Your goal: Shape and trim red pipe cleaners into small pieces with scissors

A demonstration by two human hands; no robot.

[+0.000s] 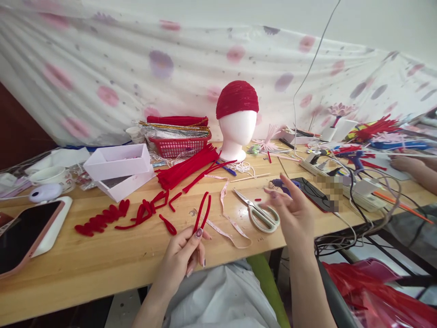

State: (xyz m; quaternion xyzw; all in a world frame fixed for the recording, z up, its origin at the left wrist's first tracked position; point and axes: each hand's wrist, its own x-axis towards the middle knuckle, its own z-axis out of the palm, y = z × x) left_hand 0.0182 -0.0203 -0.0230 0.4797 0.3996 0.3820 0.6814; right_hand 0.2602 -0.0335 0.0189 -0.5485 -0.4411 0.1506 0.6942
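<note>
Between the thumb and fingers of my left hand (186,250) is a red pipe cleaner (205,214), bent double so that both ends point up. My right hand (295,214) is raised with its fingers apart and holds nothing. Beside it on the table lie cream-handled scissors (264,216). A looped red pipe cleaner (168,224) rests just beyond my left hand. Further left are bent red pieces (145,212) and a row of red padded loops (102,218). A pink measuring tape (225,230) curls between my hands.
A white foam head (237,132) wears a red wrapped cap. Left of it are a bundle of red pipe cleaners (189,167), a red basket (182,146) and white boxes (118,161). Rightward are a power strip (341,184), cables and another person's hand (404,161). A phone (29,228) lies far left.
</note>
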